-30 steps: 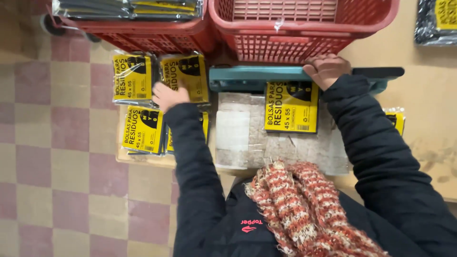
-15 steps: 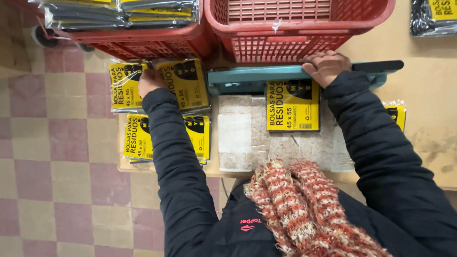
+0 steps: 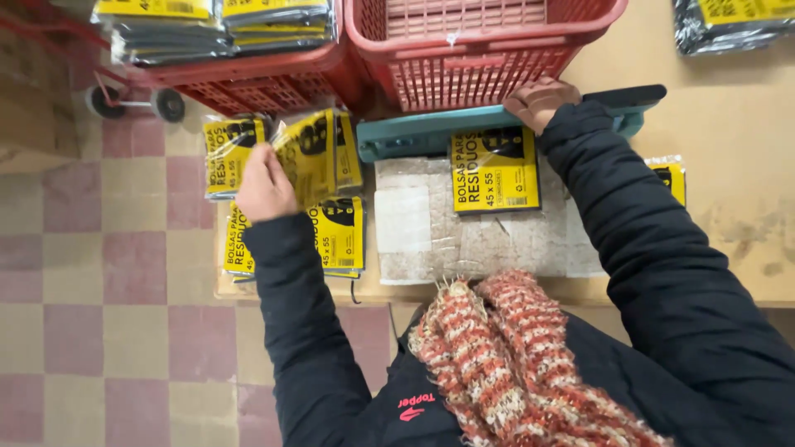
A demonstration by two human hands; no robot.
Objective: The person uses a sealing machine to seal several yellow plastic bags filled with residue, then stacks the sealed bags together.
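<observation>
Now my left hand (image 3: 263, 184) reaches out with the sleeve nearly straight, fingers clenched round a yellow-and-black bag packet (image 3: 308, 157) lifted and tilted off the stack of packets (image 3: 335, 236) just beneath my fingertips, while my right hand (image 3: 540, 101) lies bent at the wrist, fingers pressed down on the teal sealer bar (image 3: 431, 132), another packet (image 3: 494, 170) just below them on the pad. Half a second ago my left fingers lay flat on the far packets beside the red basket (image 3: 248, 83); since then they have closed and raised one, and my right hand has stayed put.
</observation>
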